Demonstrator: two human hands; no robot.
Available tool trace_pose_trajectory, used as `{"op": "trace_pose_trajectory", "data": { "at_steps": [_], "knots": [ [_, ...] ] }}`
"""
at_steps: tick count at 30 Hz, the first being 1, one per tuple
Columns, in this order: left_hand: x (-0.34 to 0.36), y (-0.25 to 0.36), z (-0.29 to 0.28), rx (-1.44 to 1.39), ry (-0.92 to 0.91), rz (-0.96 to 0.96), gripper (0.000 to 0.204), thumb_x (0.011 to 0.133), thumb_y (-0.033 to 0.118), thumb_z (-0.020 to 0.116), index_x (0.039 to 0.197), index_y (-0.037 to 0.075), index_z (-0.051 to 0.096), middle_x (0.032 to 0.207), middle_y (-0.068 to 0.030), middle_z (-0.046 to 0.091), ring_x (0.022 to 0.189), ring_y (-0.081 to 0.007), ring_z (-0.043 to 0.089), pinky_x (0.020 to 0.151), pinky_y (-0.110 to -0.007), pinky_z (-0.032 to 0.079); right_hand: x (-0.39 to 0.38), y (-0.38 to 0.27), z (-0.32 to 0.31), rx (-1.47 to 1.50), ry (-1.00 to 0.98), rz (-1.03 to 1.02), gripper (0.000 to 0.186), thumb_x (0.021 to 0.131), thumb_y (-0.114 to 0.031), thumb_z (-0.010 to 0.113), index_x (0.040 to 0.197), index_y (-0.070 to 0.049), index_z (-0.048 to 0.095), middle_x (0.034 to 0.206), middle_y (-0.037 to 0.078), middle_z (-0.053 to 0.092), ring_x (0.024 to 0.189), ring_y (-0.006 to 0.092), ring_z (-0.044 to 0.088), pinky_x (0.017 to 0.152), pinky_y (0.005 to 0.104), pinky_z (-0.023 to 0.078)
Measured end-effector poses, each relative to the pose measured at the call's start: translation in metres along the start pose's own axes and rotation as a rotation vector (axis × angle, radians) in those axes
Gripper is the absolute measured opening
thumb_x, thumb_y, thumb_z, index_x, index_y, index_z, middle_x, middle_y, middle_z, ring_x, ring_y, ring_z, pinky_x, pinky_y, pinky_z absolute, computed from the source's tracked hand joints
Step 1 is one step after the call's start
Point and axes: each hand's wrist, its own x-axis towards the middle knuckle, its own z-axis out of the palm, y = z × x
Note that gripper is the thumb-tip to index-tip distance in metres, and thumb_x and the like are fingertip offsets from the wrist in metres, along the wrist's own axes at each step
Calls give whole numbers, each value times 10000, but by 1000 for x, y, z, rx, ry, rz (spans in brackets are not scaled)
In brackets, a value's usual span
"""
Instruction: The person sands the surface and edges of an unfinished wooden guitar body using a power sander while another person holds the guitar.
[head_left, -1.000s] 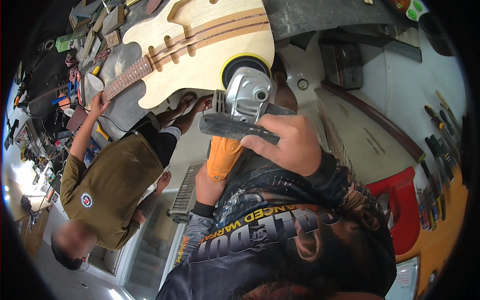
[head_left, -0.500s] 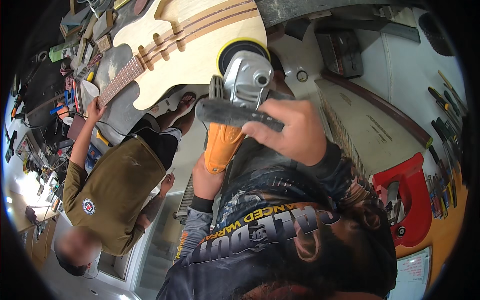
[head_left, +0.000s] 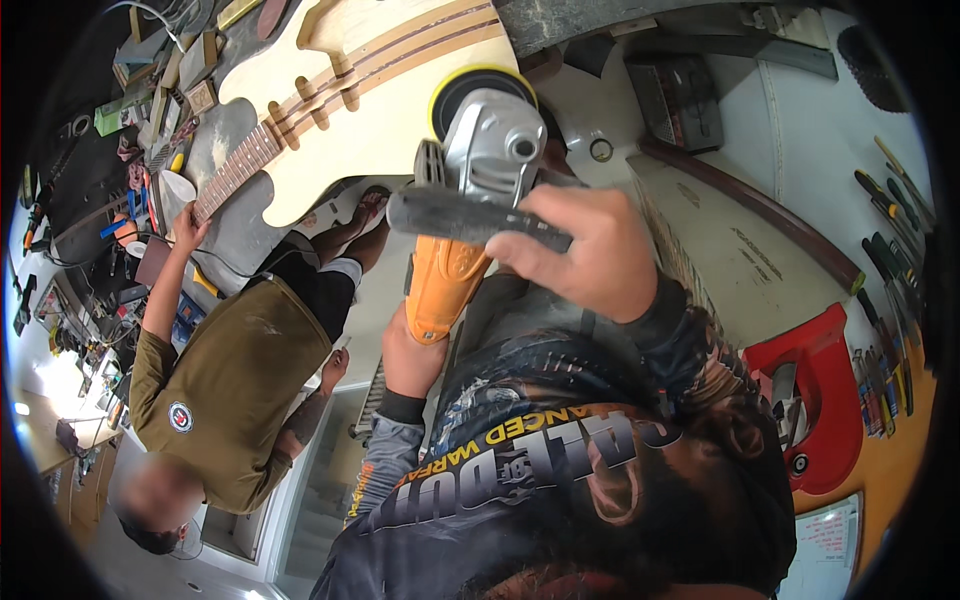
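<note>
An angle grinder [head_left: 492,150] with a silver head and an orange body is held in front of me. Its round sanding pad [head_left: 462,100], edged in yellow, lies against or just over the rim of a pale wooden guitar body [head_left: 390,120]; I cannot tell which. My right hand [head_left: 592,250] is closed around the grinder's black bar handle [head_left: 450,213]. Below the orange body, my left hand [head_left: 408,355] grips it from underneath, with most fingers hidden. The guitar's fretted neck [head_left: 238,168] points to the left, where another person's hand [head_left: 186,228] holds its end.
A person in an olive shirt [head_left: 235,385] stands at the left. Wood blocks [head_left: 200,60] and tools crowd the bench [head_left: 235,130]. To the right are a red case-like object [head_left: 830,400], a rack of hand tools [head_left: 885,330] and a dark curved strip [head_left: 750,210].
The grinder and guitar appear slightly further left and higher, along with a small shift of the whole view. Both my hands keep their hold on the grinder.
</note>
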Motion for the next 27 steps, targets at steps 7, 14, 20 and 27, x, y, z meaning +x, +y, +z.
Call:
{"op": "trace_pose_trajectory", "data": {
  "at_steps": [7, 14, 20, 27],
  "knots": [
    [-26, -18, 2, 73, -9, 7, 297, 900, 92, 815, 1168, 5, 722, 1069, -228, 772, 1043, -486, 756, 885, -498, 605, -19, -7, 6, -14, -141, 36, 364, 960, -359, 907, 1011, -18, 792, 813, 166, 722, 743, 399, 723, 677, 450, 558],
    [6, 5, 4, 14, -1, 5, 292, 901, 98, 810, 1155, -2, 708, 1061, -254, 786, 1035, -502, 758, 881, -500, 608, 10, 0, -8, 15, 19, 11, 431, 979, -470, 874, 948, -47, 800, 772, 170, 733, 669, 379, 729, 622, 440, 567],
    [-33, -27, 7, 79, -15, -49, 301, 890, 135, 853, 1122, 17, 701, 1034, -254, 780, 1021, -503, 757, 863, -518, 606, -28, -3, 7, -28, -106, 26, 406, 956, -426, 895, 940, -41, 767, 789, 163, 721, 730, 392, 739, 663, 465, 568],
    [-6, -7, 10, -29, 16, -29, 293, 906, 143, 844, 1129, 11, 707, 1049, -263, 772, 1022, -515, 748, 861, -524, 604, 4, -10, -2, 15, -69, 40, 406, 963, -425, 893, 986, -33, 790, 820, 186, 738, 720, 389, 737, 652, 440, 573]
  ]
}}
